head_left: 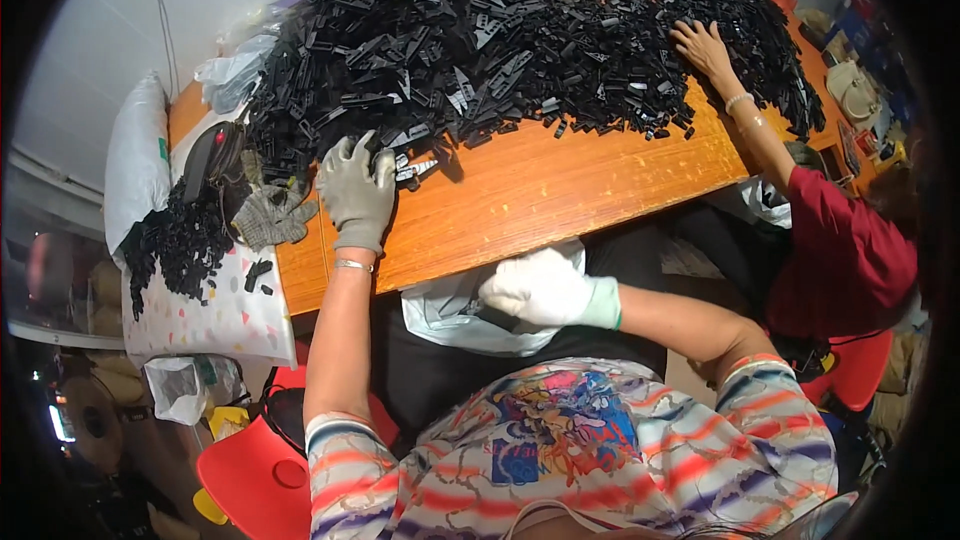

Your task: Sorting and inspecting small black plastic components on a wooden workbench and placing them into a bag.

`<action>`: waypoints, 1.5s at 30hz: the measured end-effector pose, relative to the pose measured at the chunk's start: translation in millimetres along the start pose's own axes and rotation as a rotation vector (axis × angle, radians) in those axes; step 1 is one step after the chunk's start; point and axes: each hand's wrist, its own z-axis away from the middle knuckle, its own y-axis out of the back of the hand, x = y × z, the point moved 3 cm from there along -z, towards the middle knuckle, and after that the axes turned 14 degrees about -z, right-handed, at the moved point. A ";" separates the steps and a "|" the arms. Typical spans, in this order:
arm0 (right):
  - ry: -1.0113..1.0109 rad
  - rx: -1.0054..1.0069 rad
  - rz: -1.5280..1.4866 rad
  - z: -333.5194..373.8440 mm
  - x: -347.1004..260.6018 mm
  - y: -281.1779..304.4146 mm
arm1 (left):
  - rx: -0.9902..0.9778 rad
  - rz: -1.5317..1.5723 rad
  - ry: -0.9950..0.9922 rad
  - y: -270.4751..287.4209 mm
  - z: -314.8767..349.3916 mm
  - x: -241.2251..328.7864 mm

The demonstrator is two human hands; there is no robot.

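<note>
My left hand, in a grey coated glove, rests on the wooden table at the near left edge of a large heap of small black plastic pieces. Its fingers are bent but apart, touching the pieces at the heap's edge. A few pale, shiny pieces lie just right of its thumb. Below the table edge, my right hand, in a white glove with a green cuff, is closed above a white plastic bag in my lap. Its curled fingers hide whatever they may hold.
On the right, a person in a dark red sleeve has a bare hand in the heap. Left of me, a side table carries a smaller black pile, a grey knitted glove and a white sack. Red chairs stand close by.
</note>
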 end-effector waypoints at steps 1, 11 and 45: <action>0.026 0.057 -0.014 -3.5 -4.8 12.5 | 0.007 0.006 0.001 0.4 2.2 2.5; 0.093 0.561 0.288 -88.4 54.2 81.8 | 0.309 0.252 0.032 4.9 12.5 10.5; -0.096 0.480 0.248 -59.2 67.1 99.2 | -0.331 0.163 -0.071 71.4 49.2 125.0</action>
